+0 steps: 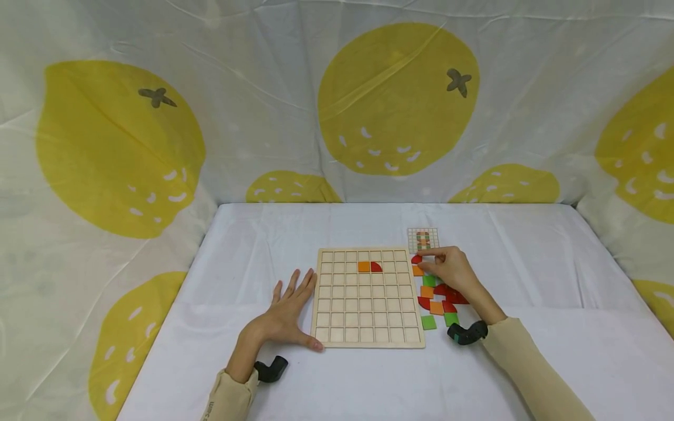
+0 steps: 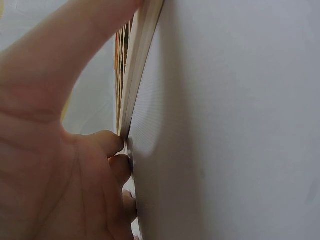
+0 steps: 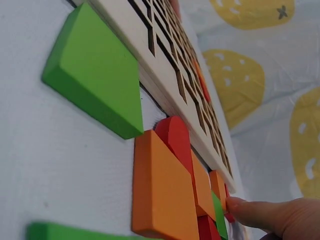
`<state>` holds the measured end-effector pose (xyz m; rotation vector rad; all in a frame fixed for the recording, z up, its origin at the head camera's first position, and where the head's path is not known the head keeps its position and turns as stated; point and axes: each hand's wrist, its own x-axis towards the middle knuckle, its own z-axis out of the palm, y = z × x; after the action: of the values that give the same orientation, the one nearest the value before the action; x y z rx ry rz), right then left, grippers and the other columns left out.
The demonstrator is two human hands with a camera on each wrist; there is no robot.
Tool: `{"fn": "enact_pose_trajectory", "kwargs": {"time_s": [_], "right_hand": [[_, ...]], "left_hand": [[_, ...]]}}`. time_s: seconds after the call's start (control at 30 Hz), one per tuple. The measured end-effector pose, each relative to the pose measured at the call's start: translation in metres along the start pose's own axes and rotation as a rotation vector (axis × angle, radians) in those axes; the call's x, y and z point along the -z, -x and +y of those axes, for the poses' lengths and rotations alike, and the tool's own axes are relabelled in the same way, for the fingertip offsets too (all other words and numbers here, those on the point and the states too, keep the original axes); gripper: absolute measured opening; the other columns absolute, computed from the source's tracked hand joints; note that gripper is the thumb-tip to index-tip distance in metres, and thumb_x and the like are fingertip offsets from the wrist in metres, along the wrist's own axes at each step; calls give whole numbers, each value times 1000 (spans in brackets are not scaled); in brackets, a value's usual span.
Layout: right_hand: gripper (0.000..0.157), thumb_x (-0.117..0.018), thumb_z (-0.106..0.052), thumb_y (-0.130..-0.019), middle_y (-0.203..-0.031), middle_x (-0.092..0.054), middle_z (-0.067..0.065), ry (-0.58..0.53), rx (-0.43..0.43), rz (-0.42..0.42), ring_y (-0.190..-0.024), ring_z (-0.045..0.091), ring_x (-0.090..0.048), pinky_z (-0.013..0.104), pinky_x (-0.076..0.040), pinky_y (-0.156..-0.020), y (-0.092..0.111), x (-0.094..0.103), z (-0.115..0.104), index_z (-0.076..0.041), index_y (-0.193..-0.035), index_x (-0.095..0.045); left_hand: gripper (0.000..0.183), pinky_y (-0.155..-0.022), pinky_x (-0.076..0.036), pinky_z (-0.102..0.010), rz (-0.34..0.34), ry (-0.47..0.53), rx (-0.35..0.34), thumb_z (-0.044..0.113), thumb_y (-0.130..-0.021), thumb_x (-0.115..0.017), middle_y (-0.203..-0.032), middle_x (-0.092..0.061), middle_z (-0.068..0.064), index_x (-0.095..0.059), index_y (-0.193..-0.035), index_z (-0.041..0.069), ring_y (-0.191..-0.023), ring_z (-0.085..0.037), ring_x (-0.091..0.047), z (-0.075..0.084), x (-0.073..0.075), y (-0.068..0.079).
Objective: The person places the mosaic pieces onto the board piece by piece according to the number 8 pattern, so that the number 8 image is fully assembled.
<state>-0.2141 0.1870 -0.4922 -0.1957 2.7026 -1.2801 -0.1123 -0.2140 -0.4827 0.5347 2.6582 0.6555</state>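
Note:
A square wooden grid board (image 1: 337,304) lies on the table; an orange square tile (image 1: 364,266) and a red quarter-circle tile (image 1: 376,267) sit side by side in its second row. My left hand (image 1: 284,316) spreads along the board's left edge, the thumb touching its near-left corner; in the left wrist view, fingertips meet the board's side. Beyond the board's right edge, my right hand (image 1: 451,270) pinches another red quarter-circle tile (image 1: 416,259) between thumb and index finger. In the right wrist view, a fingertip (image 3: 235,205) partly hides this tile.
Several loose tiles lie right of the board, among them a green square (image 1: 429,322), an orange square (image 1: 436,308) and red pieces (image 1: 457,296) under the right hand. A small pattern card (image 1: 413,241) lies behind them. A lemon-print cloth (image 1: 263,117) hangs behind the table.

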Motion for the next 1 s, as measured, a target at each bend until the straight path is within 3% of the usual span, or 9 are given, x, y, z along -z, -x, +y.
{"fn": "enact_pose_trajectory", "kwargs": {"time_s": [0.67, 1.0], "right_hand": [[34, -75, -21, -95, -57, -38, 1, 58, -68, -17, -52, 20, -39, 24, -29, -47, 7, 6, 2, -8, -127, -75], [37, -78, -22, -94, -56, -38, 1, 56, -55, 25, -50, 21, -37, 24, -26, -45, 5, 6, 2, -7, -127, -75]], "left_hand": [[151, -123, 9, -72, 0, -7, -2, 63, -61, -94, -176, 3, -12, -2, -166, 4, -161, -42, 14, 0, 0, 1], [151, -123, 11, -71, -6, 6, 5, 61, -61, -94, -176, 4, -12, -2, -166, 5, -161, -42, 15, 0, 0, 0]]}}
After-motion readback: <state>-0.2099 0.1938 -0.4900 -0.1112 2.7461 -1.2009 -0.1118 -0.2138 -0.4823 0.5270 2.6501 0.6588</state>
